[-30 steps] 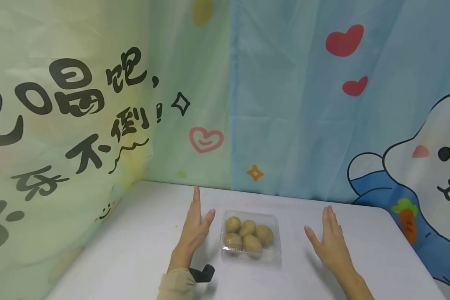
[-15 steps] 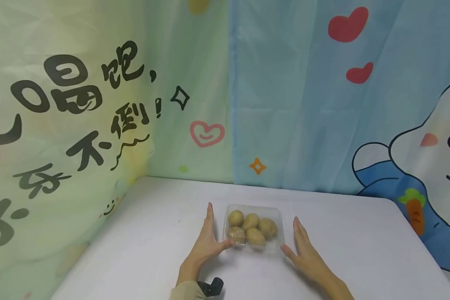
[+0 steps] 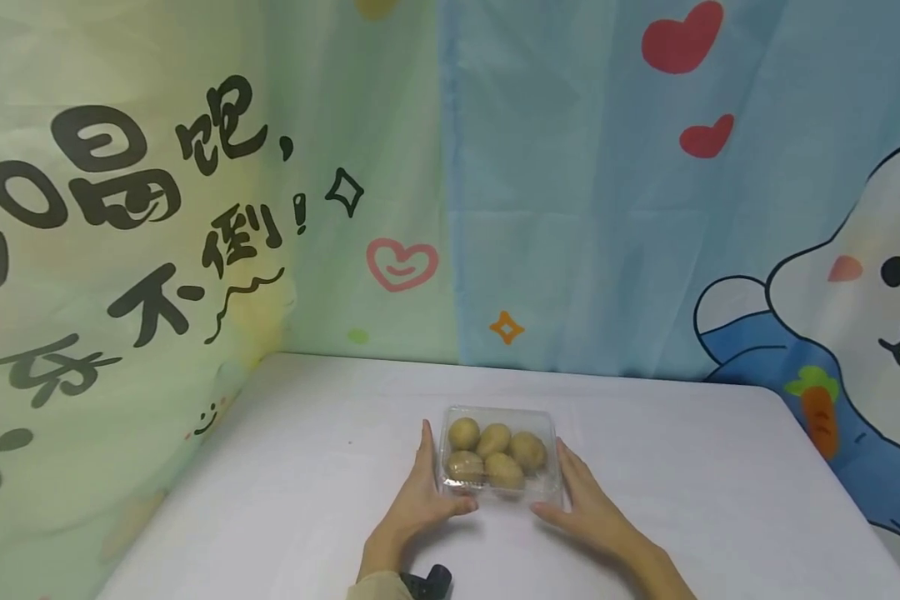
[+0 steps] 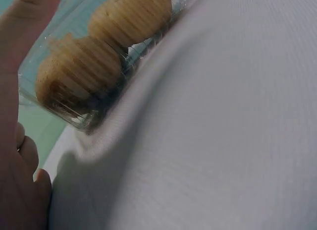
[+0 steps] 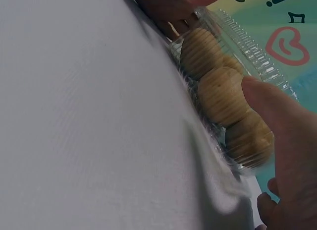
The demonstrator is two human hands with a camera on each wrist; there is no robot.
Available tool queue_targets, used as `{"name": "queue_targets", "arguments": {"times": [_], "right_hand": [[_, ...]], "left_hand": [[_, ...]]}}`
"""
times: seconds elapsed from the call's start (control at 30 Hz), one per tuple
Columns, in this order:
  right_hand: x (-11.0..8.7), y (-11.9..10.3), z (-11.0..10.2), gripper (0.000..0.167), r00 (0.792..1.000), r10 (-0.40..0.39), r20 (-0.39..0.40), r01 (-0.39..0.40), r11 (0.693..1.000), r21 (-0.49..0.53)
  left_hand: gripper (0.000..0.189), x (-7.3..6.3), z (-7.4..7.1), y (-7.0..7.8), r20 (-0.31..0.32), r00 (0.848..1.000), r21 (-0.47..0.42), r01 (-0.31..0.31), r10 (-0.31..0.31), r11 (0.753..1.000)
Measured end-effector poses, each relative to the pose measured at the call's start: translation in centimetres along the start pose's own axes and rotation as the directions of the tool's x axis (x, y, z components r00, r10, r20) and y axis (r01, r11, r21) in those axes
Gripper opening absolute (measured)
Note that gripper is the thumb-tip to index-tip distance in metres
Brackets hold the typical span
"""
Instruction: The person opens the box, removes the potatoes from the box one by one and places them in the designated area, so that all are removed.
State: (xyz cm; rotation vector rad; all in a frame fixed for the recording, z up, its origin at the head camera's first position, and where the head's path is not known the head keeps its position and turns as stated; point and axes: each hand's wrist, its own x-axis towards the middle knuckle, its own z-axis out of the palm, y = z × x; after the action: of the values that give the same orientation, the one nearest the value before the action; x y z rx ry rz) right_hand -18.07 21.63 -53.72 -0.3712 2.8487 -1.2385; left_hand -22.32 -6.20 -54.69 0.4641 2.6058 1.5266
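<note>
A clear plastic clamshell box [image 3: 501,412] stands on the white table, its lid down. Several round yellow-brown things that look like potatoes [image 3: 505,472] lie inside it. My left hand [image 3: 416,504] is at the box's left side, fingers straight and thumb by the front left corner. On the right side my right hand [image 3: 588,508] has its straight fingers along the wall and its thumb at the front edge. In the right wrist view the right thumb [image 5: 267,103] overlaps the box front. Whether the hands press on the box is hard to tell.
The white-covered table [image 3: 307,467] reaches back to a printed curtain [image 3: 532,167] with hearts and a cartoon animal. A dark strap piece [image 3: 429,582] sits at the left wrist, by a beige sleeve [image 3: 378,587].
Both hands have come inward from well apart to the two sides of the box. Their thumbs have moved to its front. The box has not visibly moved on the table.
</note>
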Motion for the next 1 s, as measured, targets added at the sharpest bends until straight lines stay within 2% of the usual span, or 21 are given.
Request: {"name": "queue_targets", "arguments": {"times": [0.1, 0.33, 0.5, 0.63, 0.73, 1.0], "right_hand": [[0.2, -0.2, 0.0, 0.1, 0.999, 0.033, 0.013, -0.032, 0.999, -0.01], [0.5, -0.5, 0.4, 0.1, 0.994, 0.1, 0.042, -0.102, 0.994, 0.032], [0.5, -0.7, 0.9, 0.103, 0.991, 0.125, 0.056, -0.128, 0.991, 0.047], [0.5, -0.7, 1.1, 0.101, 0.992, 0.12, 0.041, -0.122, 0.991, 0.057], [0.4, -0.7, 1.1, 0.098, 0.994, 0.105, 0.037, -0.108, 0.991, 0.08], [0.4, -0.6, 1.2, 0.096, 0.995, 0.104, 0.008, -0.104, 0.989, 0.105]], "left_hand": [[0.139, 0.2, 0.0, 0.1, 0.009, 1.0, 0.027, -0.017, 0.017, 0.999], [0.135, 0.5, -0.3, -0.1, -0.002, 1.0, 0.11, 0.017, -0.017, 0.994], [0.133, 0.6, 0.1, -0.5, 0.007, 1.0, 0.14, 0.006, -0.007, 0.99], [0.132, 0.8, 0.3, -0.8, -0.009, 1.0, 0.175, -0.011, 0.013, 0.985], [0.133, 0.8, 0.3, -0.8, -0.017, 1.0, 0.191, -0.001, 0.004, 0.982], [0.135, 1.1, 0.0, -0.7, 0.009, 1.0, 0.184, -0.022, 0.021, 0.983]]}}
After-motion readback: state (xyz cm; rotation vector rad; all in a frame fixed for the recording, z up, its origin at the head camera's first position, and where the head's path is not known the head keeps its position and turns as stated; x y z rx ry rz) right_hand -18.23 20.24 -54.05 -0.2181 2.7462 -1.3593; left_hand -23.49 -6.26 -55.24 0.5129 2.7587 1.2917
